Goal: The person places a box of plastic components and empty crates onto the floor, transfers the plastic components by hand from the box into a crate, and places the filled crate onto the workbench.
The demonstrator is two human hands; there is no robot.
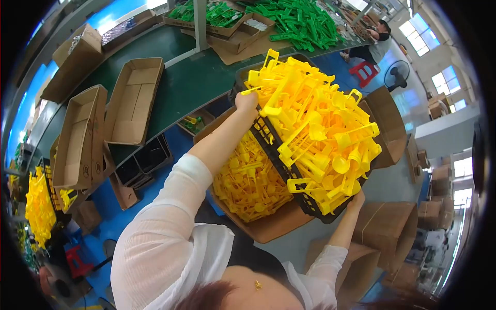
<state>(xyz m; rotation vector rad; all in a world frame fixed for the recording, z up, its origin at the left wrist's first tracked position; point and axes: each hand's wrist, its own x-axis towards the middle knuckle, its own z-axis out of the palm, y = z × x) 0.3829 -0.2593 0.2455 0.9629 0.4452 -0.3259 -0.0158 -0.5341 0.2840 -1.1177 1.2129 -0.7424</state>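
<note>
A black plastic crate [298,187] is heaped with yellow plastic parts [318,129], long-stemmed pieces with rounded ends. My left hand [247,100] is closed on the crate's rim at the far left corner. At the near right corner, my right hand [356,200] holds the crate from the side and below, its fingers partly hidden. Beneath the crate stands a large open cardboard box [281,227], with more yellow parts [248,181] inside. The crate looks tilted and covers part of that box.
A green workbench [181,85] runs along the left and back, bearing shallow cardboard trays [135,101] and a pile of green parts [305,26]. Open cardboard boxes [387,230] stand at right. Another person [380,44] sits by a red stool [363,73] and fan [397,75].
</note>
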